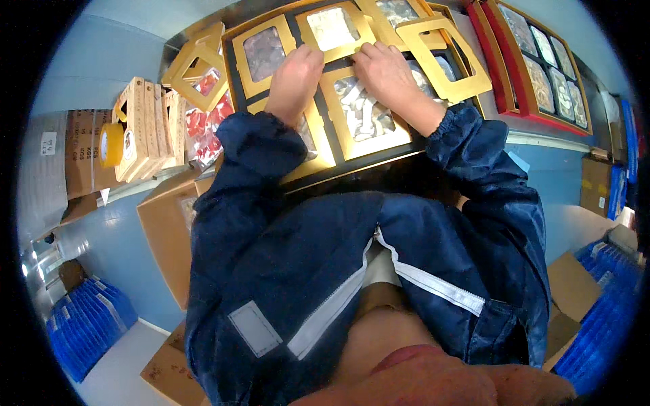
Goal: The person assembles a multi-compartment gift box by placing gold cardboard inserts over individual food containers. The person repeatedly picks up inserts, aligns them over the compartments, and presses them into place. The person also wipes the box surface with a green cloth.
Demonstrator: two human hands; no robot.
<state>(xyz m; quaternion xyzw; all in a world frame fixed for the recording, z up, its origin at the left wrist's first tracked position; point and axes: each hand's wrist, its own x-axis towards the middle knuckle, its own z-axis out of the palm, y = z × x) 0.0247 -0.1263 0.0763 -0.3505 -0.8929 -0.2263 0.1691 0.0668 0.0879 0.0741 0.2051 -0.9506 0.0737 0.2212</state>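
Observation:
A large black-lined gift box (pixel 318 177) lies in front of me, its compartments holding transparent packs of dried pieces. Gold card window frames surround several of the packs. Over the pale pack at the top middle sits one gold frame (pixel 347 49). At its lower left corner, the curled fingers of my left hand (pixel 296 80) pinch the edge. My right hand (pixel 387 76) has its fingers bent onto the lower right corner of the same frame. Below the right hand is another gold frame (pixel 379 143) around white pieces. A loose gold frame (pixel 443 61) rests tilted on the right compartments.
Left of the box are spare gold frames (pixel 196 76), red-and-white packets (pixel 196 125), a stack of light wooden-looking boxes (pixel 139 135) and yellow tape (pixel 112 144). A filled red box (pixel 497 64) stands to the right. Cardboard cartons (pixel 166 230) and blue stacks (pixel 88 325) surround the table.

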